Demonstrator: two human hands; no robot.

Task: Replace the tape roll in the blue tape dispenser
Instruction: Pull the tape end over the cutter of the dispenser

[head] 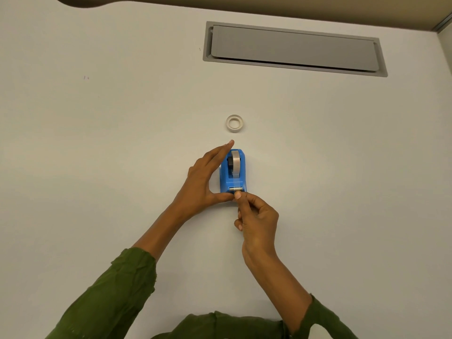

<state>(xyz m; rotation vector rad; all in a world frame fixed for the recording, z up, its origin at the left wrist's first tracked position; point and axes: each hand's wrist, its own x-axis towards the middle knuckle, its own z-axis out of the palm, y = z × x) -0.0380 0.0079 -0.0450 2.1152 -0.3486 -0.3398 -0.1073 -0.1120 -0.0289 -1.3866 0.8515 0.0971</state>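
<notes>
The blue tape dispenser (234,172) stands on the white desk (97,167), with a clear tape roll (235,159) seated in its well and a strip running down to the metal cutter. My left hand (205,177) cups the dispenser's left side, thumb pressed at its front corner. My right hand (256,217) pinches the tape end at the cutter between thumb and forefinger. A second tape roll (234,122), thin and whitish, lies flat on the desk just beyond the dispenser.
A grey cable hatch (293,48) with a closed lid is set into the desk at the back right. A partition edge runs along the top. My green sleeves fill the bottom of the view.
</notes>
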